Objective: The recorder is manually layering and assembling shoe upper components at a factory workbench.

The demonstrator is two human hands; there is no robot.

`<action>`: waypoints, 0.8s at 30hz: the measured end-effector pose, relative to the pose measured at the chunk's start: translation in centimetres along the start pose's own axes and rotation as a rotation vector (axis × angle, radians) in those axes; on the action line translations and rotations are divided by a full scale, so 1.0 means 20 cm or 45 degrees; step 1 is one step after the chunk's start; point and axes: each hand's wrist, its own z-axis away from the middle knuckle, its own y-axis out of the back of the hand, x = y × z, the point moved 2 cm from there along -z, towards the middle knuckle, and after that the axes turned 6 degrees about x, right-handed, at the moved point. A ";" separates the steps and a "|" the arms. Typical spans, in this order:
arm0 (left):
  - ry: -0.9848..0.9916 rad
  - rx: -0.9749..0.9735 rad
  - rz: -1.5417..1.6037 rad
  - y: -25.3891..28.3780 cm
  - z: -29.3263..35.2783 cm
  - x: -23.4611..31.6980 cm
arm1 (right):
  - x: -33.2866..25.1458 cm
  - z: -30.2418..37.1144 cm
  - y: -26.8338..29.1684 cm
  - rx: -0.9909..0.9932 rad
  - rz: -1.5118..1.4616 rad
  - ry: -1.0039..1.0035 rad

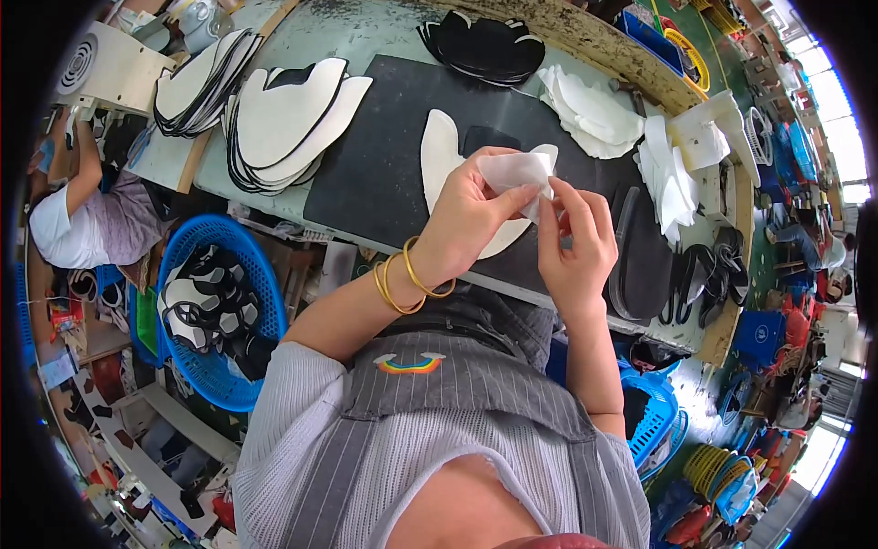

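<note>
A thin white sheet piece (514,170) is held up in front of me over the black work mat (366,156). My left hand (474,215) grips it between thumb and fingers. At its right edge my right hand (578,240) pinches it with thumb and forefinger, the other fingers curled loosely. Directly below lies a cream shoe-upper piece (440,142) with curved arms, partly hidden by my hands. A small black patch (494,138) shows between its arms.
Stacked cream, black-edged uppers (288,123) lie left of the mat, black ones (480,50) behind it. White sheet pieces (594,114) and scissors (681,284) are at the right. A blue basket (224,233) of shoe parts stands lower left; a co-worker (101,215) sits beyond.
</note>
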 end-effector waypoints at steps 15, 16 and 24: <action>-0.559 0.148 -0.919 0.01 0.05 0.09 | 0.01 -0.04 0.04 -0.220 -0.570 -0.405; -0.627 0.111 -0.972 0.00 0.05 0.09 | 0.01 -0.05 0.05 -0.220 -0.572 -0.383; -0.198 -0.070 -0.826 -0.01 0.02 0.00 | 0.14 0.05 0.13 0.272 -0.521 -0.833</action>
